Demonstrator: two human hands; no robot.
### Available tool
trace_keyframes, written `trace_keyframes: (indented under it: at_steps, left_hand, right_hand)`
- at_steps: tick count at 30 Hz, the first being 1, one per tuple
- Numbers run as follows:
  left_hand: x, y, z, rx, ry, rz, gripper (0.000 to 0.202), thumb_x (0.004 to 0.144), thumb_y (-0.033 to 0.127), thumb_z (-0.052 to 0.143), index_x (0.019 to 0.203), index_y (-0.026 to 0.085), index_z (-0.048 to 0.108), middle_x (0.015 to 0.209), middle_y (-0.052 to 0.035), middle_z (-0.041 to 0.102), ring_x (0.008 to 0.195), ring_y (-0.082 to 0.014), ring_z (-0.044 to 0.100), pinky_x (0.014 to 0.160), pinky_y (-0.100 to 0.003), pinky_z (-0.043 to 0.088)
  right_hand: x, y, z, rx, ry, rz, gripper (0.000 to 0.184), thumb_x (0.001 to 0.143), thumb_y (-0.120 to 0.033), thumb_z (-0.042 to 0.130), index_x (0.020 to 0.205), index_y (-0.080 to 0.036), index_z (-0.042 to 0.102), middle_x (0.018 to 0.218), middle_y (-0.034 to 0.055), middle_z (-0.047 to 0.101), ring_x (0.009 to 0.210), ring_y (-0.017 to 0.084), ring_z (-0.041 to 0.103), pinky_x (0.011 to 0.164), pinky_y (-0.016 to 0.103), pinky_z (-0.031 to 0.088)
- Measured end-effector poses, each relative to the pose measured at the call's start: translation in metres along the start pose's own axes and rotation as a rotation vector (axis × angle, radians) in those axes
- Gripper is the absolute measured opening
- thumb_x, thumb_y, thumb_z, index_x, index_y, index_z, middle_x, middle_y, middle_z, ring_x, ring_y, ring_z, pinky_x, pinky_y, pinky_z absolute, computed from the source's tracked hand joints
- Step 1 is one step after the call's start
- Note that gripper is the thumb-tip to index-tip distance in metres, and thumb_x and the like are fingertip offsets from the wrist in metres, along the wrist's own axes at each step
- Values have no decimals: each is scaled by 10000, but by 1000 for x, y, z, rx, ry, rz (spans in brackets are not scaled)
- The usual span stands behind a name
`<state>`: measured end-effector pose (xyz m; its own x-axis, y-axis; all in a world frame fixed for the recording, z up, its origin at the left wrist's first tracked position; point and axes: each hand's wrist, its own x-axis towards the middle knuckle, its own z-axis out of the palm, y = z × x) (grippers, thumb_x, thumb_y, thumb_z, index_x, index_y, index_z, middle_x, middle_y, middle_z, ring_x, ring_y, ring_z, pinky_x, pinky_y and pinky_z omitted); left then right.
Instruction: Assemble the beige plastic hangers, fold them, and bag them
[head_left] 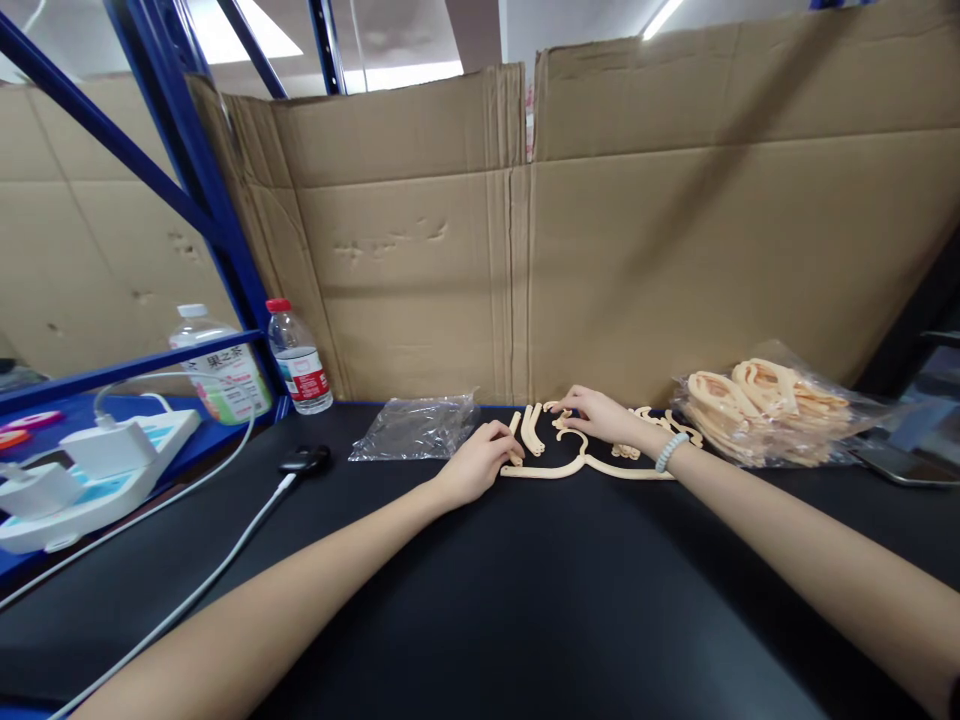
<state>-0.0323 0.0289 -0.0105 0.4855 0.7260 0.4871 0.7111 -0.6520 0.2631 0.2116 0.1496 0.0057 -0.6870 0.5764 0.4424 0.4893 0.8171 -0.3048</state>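
Observation:
Beige hanger parts lie near the back of the black table. My left hand is closed round a straight hanger arm, whose ends show beside the fingers. Further right, my right hand reaches over the parts with fingertips pinched at a small curved hanger hook; the fingers partly cover it. Between the hands and nearer to me lies a spread hanger with its hook pointing away. Several loose curved arms lie side by side behind it. More hook pieces are partly hidden by my right wrist.
A clear bag of beige parts stands at right, beside a dark phone. An empty-looking clear bag, a red-capped bottle, a black device on a white cable and a power strip are at left. Cardboard walls the back.

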Motion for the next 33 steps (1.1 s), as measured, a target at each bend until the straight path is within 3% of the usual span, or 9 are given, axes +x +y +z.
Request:
trace_keyframes:
  at_steps: [4,8,11,16,20,23,26,33]
  left_hand:
    - [0,4,-2,28,-5,-8,242,895,57,422,857,178,628,984,-55,582,938,-175,556,875,-300,473]
    - [-2,8,-5,82,10,-44,255,900,62,387,847,187,602,990,-52,602,915,-192,545,836,-329,475]
    - [-2,8,-6,111,16,-68,253,897,65,383,855,188,600,995,-56,619,911,-202,545,832,-345,479]
    - [-3,3,-2,144,43,-119,308,799,-31,384,841,171,613,995,-72,619,923,-206,565,848,-352,490]
    - [-3,-2,2,156,53,-132,363,734,-75,381,861,166,621,1006,-78,624,953,-213,579,877,-363,490]
    - [-2,-4,4,158,56,-118,305,805,-18,401,887,170,628,1073,-93,607,1007,-227,572,918,-387,474]
    - [0,-5,5,154,59,-105,252,888,79,400,903,180,630,1127,-100,580,1050,-236,560,933,-399,463]
    - [2,0,1,153,8,-80,257,885,87,364,821,192,589,959,-56,629,857,-204,544,802,-350,475]
  right_hand:
    - [2,0,2,100,64,15,110,798,-179,616,799,-188,725,841,54,599,728,165,572,761,318,465]
    - [3,-1,-1,237,248,97,111,811,-248,597,810,-189,690,837,56,599,738,169,569,755,338,483]
    - [1,-4,-5,379,397,205,221,817,-394,585,848,-180,633,823,56,588,684,165,573,640,330,510]
    - [-16,-25,-19,638,528,319,336,807,-512,577,911,-195,534,688,-17,541,527,113,552,515,271,503]
    - [-49,-54,-32,795,554,366,342,813,-516,598,963,-224,502,654,-47,545,458,98,550,432,223,460]
    - [-77,-73,-38,989,543,408,346,801,-477,658,992,-232,505,635,-33,612,478,118,602,452,214,474]
    - [-97,-85,-39,1071,569,441,359,792,-468,686,1007,-240,512,738,5,685,573,149,671,508,226,510]
    - [-103,-92,-30,1157,567,489,327,691,-378,790,906,-191,631,870,47,705,681,146,681,669,294,563]
